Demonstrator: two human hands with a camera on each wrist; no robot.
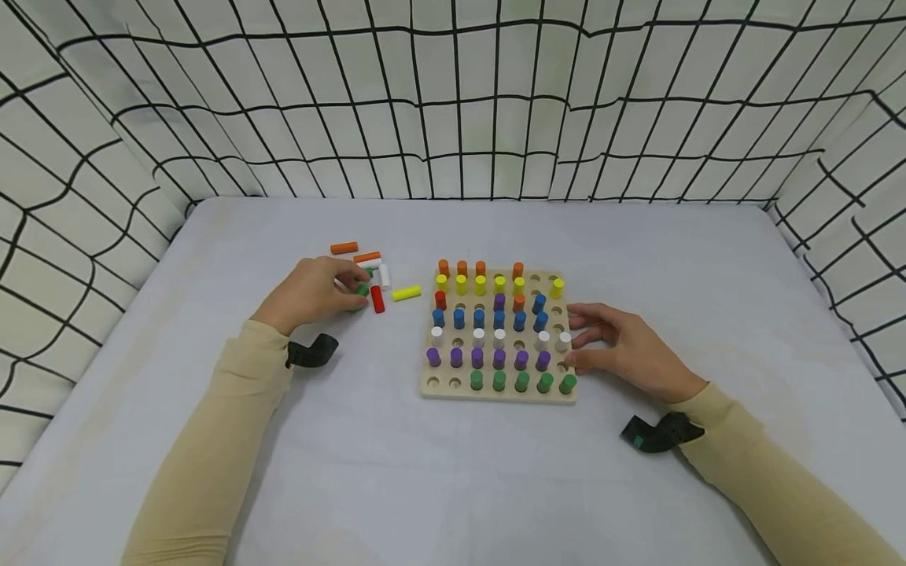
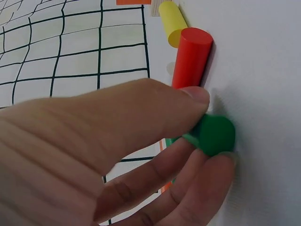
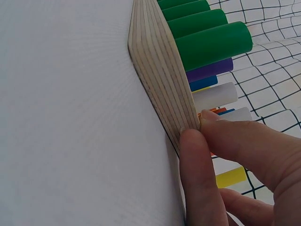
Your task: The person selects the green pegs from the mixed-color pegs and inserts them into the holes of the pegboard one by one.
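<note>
My left hand [image 1: 311,295] is low over the table, left of the pegboard, with a green peg [image 2: 217,135] pinched between thumb and fingers. Just past the thumb lies a red peg [image 2: 193,56], and a yellow peg [image 1: 406,293] is nearer the board. The wooden pegboard [image 1: 443,390] lies flat, with rows of orange, yellow, blue, white, purple and green pegs and some bare holes. At the board's right edge my right hand [image 1: 630,354] grips the rim, thumb and fingertip on the edge in the right wrist view.
Beyond my left fingers lie loose pegs, among them an orange peg [image 1: 344,248] and a white peg [image 1: 385,277]. A white cloth [image 1: 453,479] covers the table. White walls with a black grid [image 1: 460,102] rise along the back and both sides.
</note>
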